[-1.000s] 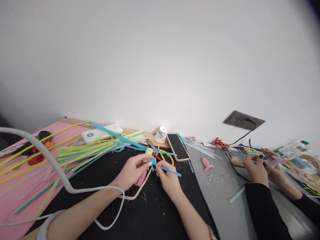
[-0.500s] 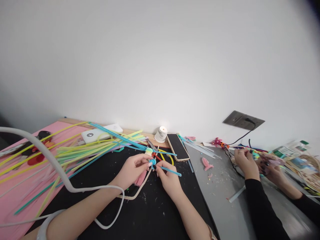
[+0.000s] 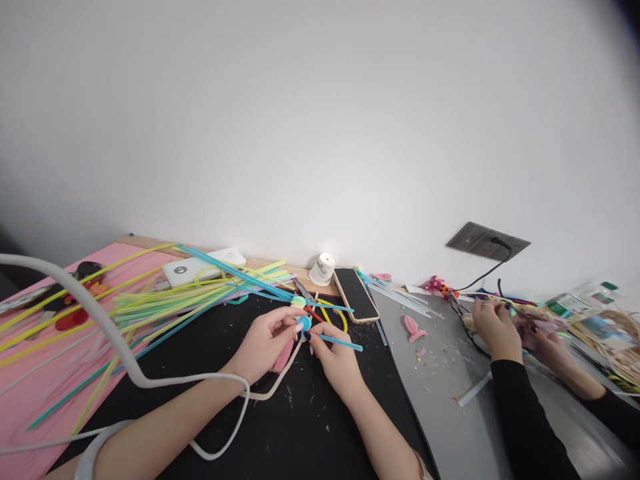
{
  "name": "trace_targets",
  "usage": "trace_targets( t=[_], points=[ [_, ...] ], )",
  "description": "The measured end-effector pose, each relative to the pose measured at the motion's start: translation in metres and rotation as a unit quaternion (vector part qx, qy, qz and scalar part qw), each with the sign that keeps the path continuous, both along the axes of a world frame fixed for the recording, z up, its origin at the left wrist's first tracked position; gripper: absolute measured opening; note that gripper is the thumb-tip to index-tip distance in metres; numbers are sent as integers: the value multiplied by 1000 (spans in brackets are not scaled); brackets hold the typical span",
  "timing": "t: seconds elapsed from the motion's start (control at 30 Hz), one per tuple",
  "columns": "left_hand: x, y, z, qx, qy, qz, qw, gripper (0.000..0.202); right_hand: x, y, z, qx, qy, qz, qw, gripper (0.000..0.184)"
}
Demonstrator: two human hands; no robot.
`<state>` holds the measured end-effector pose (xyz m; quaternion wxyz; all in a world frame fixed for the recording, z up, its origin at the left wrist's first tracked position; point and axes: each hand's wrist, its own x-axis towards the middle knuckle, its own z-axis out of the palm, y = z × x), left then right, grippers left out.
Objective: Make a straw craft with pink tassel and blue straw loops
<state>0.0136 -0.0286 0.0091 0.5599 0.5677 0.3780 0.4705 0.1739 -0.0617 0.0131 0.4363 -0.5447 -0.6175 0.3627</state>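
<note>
Between my hands is a blue pipe cleaner (image 3: 340, 343), coiled into a small round at one end, its straight tail running off to the right. My left hand (image 3: 267, 339) pinches the coiled end between thumb and forefinger. My right hand (image 3: 336, 357) is closed on the pipe cleaner right beside the coil, the tail passing over its fingers. A pink bundle (image 3: 283, 357) lies under my left fingers, partly hidden. Just beyond the fingertips sits a pale yellow-green fuzzy piece (image 3: 299, 303). A beige pipe cleaner (image 3: 273, 392) bends across the black mat below.
Many pipe cleaners (image 3: 175, 303) spread over the left side. A white cable (image 3: 135, 360) loops across my left forearm. A phone (image 3: 356, 293) and paper cup (image 3: 323, 269) stand by the wall. At right, another person's hands (image 3: 497, 330) work near a pink piece (image 3: 414, 329).
My hands have shifted only slightly, and the blue coil looks rounder and turned more toward me. The other person's left hand has moved a little to the right.
</note>
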Motion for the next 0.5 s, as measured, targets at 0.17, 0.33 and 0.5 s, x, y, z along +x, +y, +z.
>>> trace_targets(
  t=[0.17,0.33,0.5],
  points=[
    [0,-1,0,2,-10,16,1000,26,-2,0,-2,-21,48,15,999,19],
    [1,-2,-1,-1,-23,30,999,27,-5,0,-2,-55,110,18,992,22],
    [3,-5,2,-14,-32,49,998,29,-9,0,0,-63,141,14,988,27]
  ],
)
